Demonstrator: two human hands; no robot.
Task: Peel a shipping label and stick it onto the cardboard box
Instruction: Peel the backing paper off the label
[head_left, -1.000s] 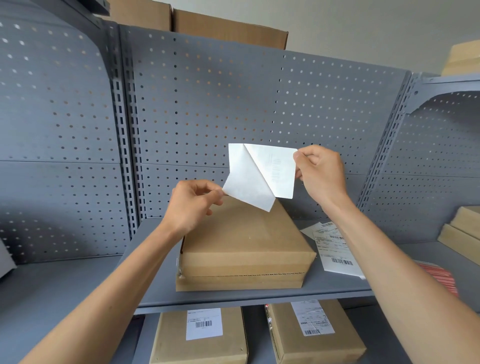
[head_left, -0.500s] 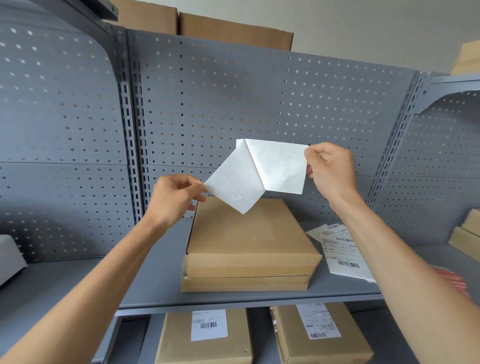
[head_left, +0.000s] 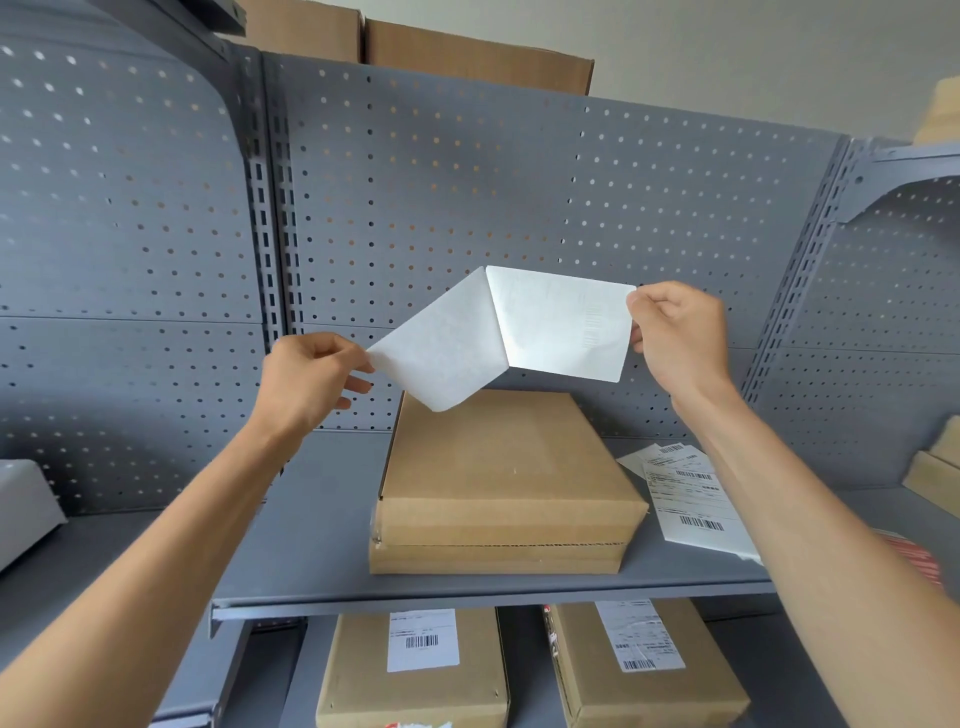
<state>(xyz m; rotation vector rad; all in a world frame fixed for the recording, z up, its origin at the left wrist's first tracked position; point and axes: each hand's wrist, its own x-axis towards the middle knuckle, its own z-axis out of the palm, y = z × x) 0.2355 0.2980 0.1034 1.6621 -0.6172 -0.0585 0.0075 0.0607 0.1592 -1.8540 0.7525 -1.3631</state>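
I hold a white shipping label (head_left: 563, 325) in the air above a plain brown cardboard box (head_left: 506, 478) that lies flat on the grey shelf (head_left: 311, 535). My right hand (head_left: 675, 338) pinches the sheet's right edge, where a faint barcode shows through. My left hand (head_left: 306, 376) pinches the corner of the other white layer (head_left: 441, 353), which is pulled away to the left and down. The two layers still join along a line at the top middle. I cannot tell which layer is the backing.
Several printed labels (head_left: 691, 499) lie on the shelf right of the box. Two labelled boxes (head_left: 421, 670) (head_left: 644, 665) sit on the shelf below. Perforated grey panels (head_left: 467, 208) close the back. More cardboard stands at the far right (head_left: 935, 467) and on top.
My left hand has pulled its layer further left and away, widening the split between the two layers. Both hands and the sheet have risen slightly above the box.
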